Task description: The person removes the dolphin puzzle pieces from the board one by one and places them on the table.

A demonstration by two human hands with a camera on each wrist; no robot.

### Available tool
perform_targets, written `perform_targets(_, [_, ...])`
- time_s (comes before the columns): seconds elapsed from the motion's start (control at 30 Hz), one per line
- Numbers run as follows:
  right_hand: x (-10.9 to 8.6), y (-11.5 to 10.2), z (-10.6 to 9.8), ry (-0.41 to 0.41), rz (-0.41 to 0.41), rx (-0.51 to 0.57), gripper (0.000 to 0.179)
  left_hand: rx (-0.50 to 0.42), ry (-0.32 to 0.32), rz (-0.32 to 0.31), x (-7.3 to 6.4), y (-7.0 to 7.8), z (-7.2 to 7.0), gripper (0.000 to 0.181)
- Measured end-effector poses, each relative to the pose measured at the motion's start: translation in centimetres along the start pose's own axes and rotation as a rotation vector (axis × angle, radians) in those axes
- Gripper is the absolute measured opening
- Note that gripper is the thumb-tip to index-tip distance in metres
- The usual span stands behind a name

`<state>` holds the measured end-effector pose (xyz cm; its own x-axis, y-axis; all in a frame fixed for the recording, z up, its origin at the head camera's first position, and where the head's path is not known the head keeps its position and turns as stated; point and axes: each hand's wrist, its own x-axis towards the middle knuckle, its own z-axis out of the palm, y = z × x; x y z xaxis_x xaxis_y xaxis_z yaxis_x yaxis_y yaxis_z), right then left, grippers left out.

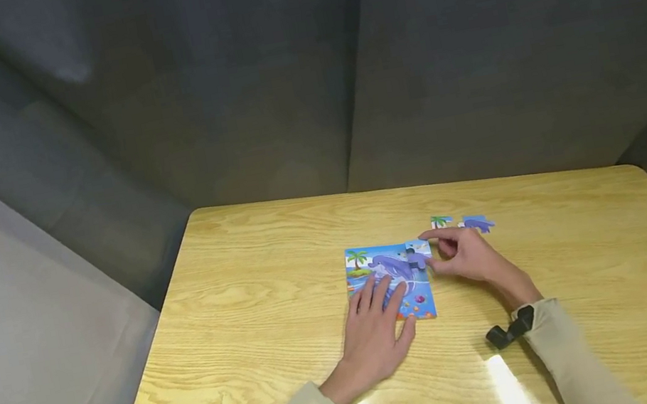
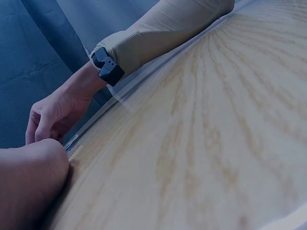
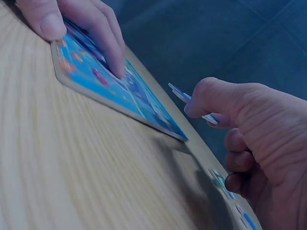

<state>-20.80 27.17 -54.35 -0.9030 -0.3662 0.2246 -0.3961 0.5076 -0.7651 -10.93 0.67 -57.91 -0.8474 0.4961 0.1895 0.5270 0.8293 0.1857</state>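
Observation:
A dolphin picture puzzle board (image 1: 421, 306) lies on the wooden table, showing a palm tree, water and purple dolphins. My left hand (image 1: 376, 337) rests on its lower part with the fingers stretched out. At the board's upper right corner, my right hand (image 1: 466, 256) pinches a puzzle piece (image 3: 179, 93) between thumb and index finger. The right wrist view shows this piece raised above the board, apart from it. Beyond the right hand lie loose puzzle pieces, one with a palm tree (image 1: 440, 220) and one with a purple dolphin (image 1: 480, 223). In the left wrist view the board is mostly hidden.
The light wooden table (image 1: 242, 332) spreads on both sides of the board. Dark grey fabric (image 1: 253, 99) hangs behind its far edge, and a paler panel (image 1: 11, 344) stands at the left. Each wrist wears a small black camera mount (image 1: 511, 328).

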Motion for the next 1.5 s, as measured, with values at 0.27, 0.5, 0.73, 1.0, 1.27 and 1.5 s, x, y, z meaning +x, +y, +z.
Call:
perform_targets(0.27, [-1.2, 0.7, -2.7, 0.026, 0.062, -0.014, 0.042, 0.009, 0.048, 0.009, 0.3, 0.0, 0.0, 0.059])
perform_targets(0.5, [-2.3, 0.9, -4.9, 0.06, 0.13, -0.017, 0.04, 0.007, 0.036, 0.004, 0.2, 0.1, 0.0, 0.059])
perform_targets(0.73, [-2.7, 3.0, -7.1, 0.091, 0.196, -0.033, 0.04, 0.005, 0.037, 0.004, 0.2, -0.1, 0.1, 0.059])
perform_targets(1.0, [-3.6, 4.7, -9.3, 0.076, 0.208, -0.063, 0.041, 0.01, 0.029, -0.006, 0.2, 0.0, 0.1, 0.059])
perform_targets(1.27, [-4.5, 6.3, -11.0, 0.072, 0.299, -0.08, 0.042, -0.012, 0.044, 0.002, -0.1, 0.1, 0.1, 0.058])
perform_targets(1.5, [-4.8, 8.0, -12.8, 0.035, 0.318, -0.074, 0.043, -0.017, 0.045, 0.009, -0.1, 0.1, 0.0, 0.059])
